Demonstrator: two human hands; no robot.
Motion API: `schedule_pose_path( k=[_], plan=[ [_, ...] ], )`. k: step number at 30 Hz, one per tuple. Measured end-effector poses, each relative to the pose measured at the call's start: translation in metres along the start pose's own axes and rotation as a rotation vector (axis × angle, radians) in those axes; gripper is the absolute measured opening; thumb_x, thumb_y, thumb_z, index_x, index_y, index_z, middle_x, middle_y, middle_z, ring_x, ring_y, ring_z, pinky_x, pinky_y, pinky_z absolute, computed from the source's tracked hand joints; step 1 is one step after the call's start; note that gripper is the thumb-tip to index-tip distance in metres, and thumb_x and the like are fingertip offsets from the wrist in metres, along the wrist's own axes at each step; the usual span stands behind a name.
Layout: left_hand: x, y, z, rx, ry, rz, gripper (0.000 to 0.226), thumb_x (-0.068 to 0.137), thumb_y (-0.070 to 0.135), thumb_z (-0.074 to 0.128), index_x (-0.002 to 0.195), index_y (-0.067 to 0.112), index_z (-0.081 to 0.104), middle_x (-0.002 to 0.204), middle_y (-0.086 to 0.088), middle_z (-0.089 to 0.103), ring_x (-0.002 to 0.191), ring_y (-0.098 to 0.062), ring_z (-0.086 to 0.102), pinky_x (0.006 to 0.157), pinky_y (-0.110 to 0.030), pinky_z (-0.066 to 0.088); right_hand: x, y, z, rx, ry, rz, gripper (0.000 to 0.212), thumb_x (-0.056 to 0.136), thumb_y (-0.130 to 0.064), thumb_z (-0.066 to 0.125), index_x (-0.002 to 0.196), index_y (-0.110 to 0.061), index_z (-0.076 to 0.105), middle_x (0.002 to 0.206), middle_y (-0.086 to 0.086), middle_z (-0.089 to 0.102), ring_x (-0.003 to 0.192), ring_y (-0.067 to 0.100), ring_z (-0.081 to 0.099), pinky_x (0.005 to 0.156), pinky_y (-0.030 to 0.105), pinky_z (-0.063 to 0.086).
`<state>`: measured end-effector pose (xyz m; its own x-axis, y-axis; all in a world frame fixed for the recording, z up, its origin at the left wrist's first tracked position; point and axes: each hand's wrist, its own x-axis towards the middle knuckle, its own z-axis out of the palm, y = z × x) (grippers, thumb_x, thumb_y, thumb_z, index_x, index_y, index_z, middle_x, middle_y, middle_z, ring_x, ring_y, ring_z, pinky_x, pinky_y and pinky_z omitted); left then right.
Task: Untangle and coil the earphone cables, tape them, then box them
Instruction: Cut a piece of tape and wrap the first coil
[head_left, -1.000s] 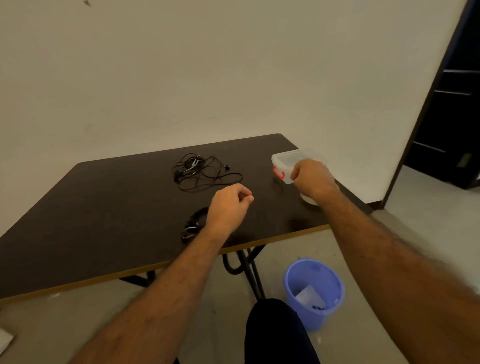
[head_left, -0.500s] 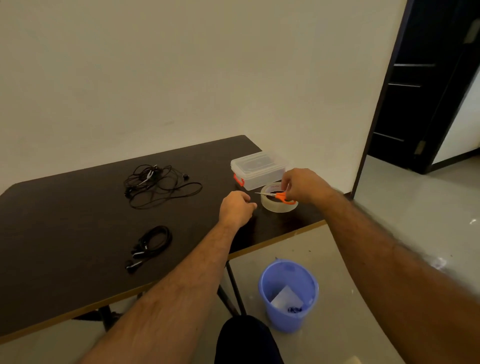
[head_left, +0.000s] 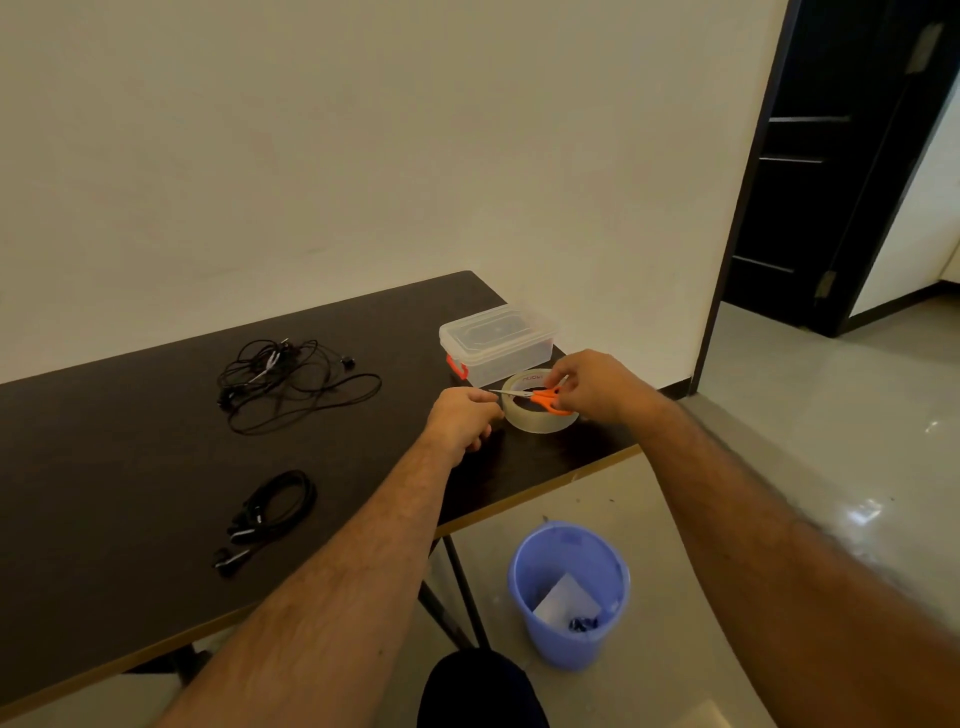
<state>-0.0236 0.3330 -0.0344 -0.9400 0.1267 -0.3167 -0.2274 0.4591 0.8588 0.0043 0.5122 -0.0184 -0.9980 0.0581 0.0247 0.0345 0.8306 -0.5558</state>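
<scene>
Since a sec ago the view has swung right, so the tape roll (head_left: 540, 410) w/ the scissors (head_left: 545, 399) across it now sits mid-frame, and both hands have closed in on it; half a sec ago the left hand (head_left: 464, 417) was a bit further from the roll. Right hand (head_left: 592, 387) has fingers curled round the orange scissor handles, blades pointing left toward the left hand, long axis running roughly left-right over the roll's top. Left hand is curled just beside the roll's left edge, near the blade tips; looks like it may be pinching a tape end, but can't tell, nothing visible btw the fingers. Probably the tape-cutting step: the cut needs the strip pulled leftward, across the blades. Coiled cable (head_left: 278, 504) lies well apart, near-left on the table (head_left: 130, 467), closer to the left arm. Tangled cables (head_left: 291, 379) sit further back left, not yet sorted. Box (head_left: 496, 338), lid on, is just behind the roll, nearer the right hand.
</scene>
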Motion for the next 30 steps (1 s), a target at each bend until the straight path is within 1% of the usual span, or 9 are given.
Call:
schedule_pose_path(
  k=[4,6,11,13,15,17,21,26,30],
  plan=[
    [-0.003,-0.001,0.003,0.021,0.005,0.034,0.015,0.092,0.012,0.066,0.104,0.019,0.071,0.088,-0.005,0.067,0.056,-0.008,0.047,0.048,-0.019,0.042,0.000,0.000,0.001,0.037,0.000,0.011,0.031,0.086,-0.016,0.074,0.116,-0.013,0.070,0.119,0.011,0.065,0.096,0.019,0.063,0.089,0.034,0.056],
    [-0.002,-0.002,0.005,0.037,0.033,0.050,0.014,0.091,0.014,0.068,0.104,0.018,0.071,0.090,-0.005,0.069,0.058,-0.009,0.050,0.051,-0.021,0.044,0.000,0.001,0.001,0.042,0.002,0.019,0.031,0.086,-0.016,0.074,0.116,-0.013,0.070,0.120,0.011,0.065,0.094,0.018,0.061,0.088,0.033,0.056],
    [-0.004,-0.004,0.009,0.188,0.164,0.108,0.005,0.092,0.024,0.067,0.094,0.021,0.070,0.083,0.000,0.067,0.064,-0.009,0.058,0.067,-0.027,0.055,0.000,0.001,0.002,0.046,0.002,0.044,0.034,0.085,-0.018,0.075,0.118,-0.014,0.068,0.120,0.010,0.065,0.099,0.020,0.063,0.089,0.032,0.055],
    [-0.004,-0.005,0.010,0.232,0.187,0.136,0.005,0.093,0.025,0.066,0.093,0.023,0.070,0.085,0.003,0.067,0.072,-0.009,0.061,0.077,-0.031,0.058,-0.001,0.001,0.003,0.042,0.010,0.050,0.034,0.085,-0.020,0.076,0.118,-0.014,0.068,0.120,0.010,0.066,0.102,0.020,0.063,0.091,0.032,0.054],
    [-0.006,-0.005,0.009,0.289,0.192,0.149,0.006,0.093,0.026,0.066,0.096,0.023,0.071,0.092,0.004,0.067,0.087,-0.010,0.062,0.085,-0.032,0.055,-0.001,0.000,0.004,0.022,0.027,0.059,0.036,0.085,-0.023,0.076,0.118,-0.014,0.067,0.121,0.009,0.066,0.103,0.021,0.063,0.093,0.033,0.054],
    [-0.007,-0.006,0.007,0.337,0.197,0.156,0.009,0.093,0.026,0.065,0.100,0.022,0.071,0.096,0.004,0.066,0.094,-0.010,0.060,0.083,-0.030,0.050,-0.001,0.000,0.005,-0.012,0.041,0.069,0.037,0.085,-0.026,0.076,0.119,-0.015,0.067,0.121,0.009,0.066,0.103,0.021,0.063,0.095,0.035,0.053],
    [-0.013,-0.012,0.004,0.361,0.202,0.160,0.011,0.093,0.026,0.065,0.100,0.021,0.071,0.096,0.003,0.065,0.090,-0.008,0.057,0.080,-0.028,0.045,-0.003,-0.004,0.011,-0.074,0.083,0.101,0.038,0.086,-0.033,0.074,0.119,-0.017,0.065,0.121,0.007,0.066,0.104,0.021,0.063,0.096,0.037,0.052],
    [-0.024,-0.017,-0.008,0.386,0.196,0.188,0.011,0.093,0.026,0.066,0.099,0.020,0.073,0.099,0.002,0.068,0.091,-0.008,0.058,0.083,-0.030,0.047,-0.009,-0.013,0.020,-0.131,0.186,0.149,0.036,0.090,-0.037,0.068,0.119,-0.016,0.064,0.116,0.007,0.068,0.102,0.022,0.065,0.096,0.037,0.051],
    [-0.035,-0.017,-0.016,0.422,0.179,0.190,0.015,0.092,0.026,0.067,0.101,0.018,0.075,0.099,0.001,0.070,0.092,-0.010,0.060,0.081,-0.029,0.048,-0.017,-0.026,0.027,-0.204,0.300,0.223,0.034,0.093,-0.031,0.066,0.121,-0.012,0.063,0.115,0.010,0.067,0.100,0.023,0.066,0.090,0.035,0.053]
  ],
)
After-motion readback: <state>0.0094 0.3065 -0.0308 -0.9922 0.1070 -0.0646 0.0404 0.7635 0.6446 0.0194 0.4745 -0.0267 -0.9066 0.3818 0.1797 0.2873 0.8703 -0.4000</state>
